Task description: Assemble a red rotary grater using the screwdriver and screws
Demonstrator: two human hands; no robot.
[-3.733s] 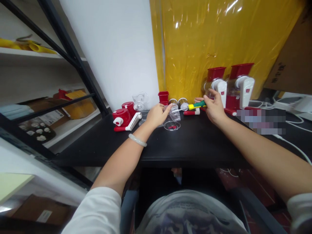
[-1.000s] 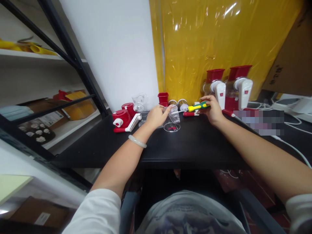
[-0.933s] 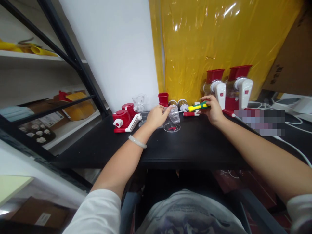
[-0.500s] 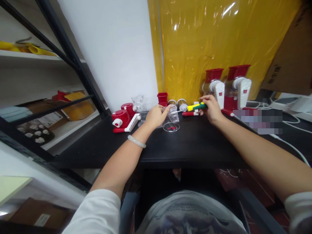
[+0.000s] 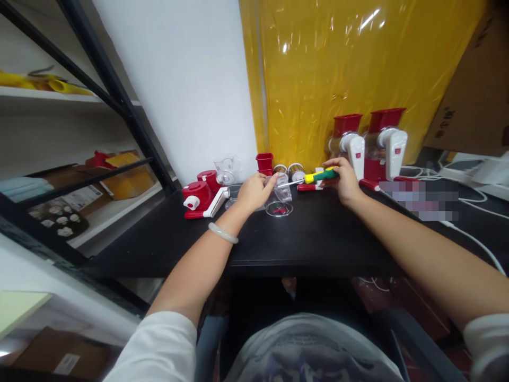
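Note:
My right hand (image 5: 345, 179) is closed on the green and yellow handle of a screwdriver (image 5: 321, 175). Its metal shaft points left toward a clear plastic part (image 5: 283, 191), which my left hand (image 5: 256, 192) grips by its side. The shaft's tip reaches the clear part close to my left fingers; exactly where it touches cannot be made out. Under the clear part, a round transparent base (image 5: 279, 209) with a red piece in it is over the black table (image 5: 302, 239). Just behind are a red hopper (image 5: 264, 163) and two metal drums (image 5: 296, 173).
Two red and white rotary graters (image 5: 392, 146) stand at the back right, near white cables (image 5: 473, 239). Red bases (image 5: 198, 195) with a white crank and a clear housing (image 5: 227, 168) are at left. A red-handled crank (image 5: 310, 187) lies behind the screwdriver. A black-framed shelf (image 5: 115, 90) borders the left.
The screwdriver handle has shifted slightly, still in my right hand with its shaft toward the clear part. My left hand keeps its grip. The view has tilted a little.

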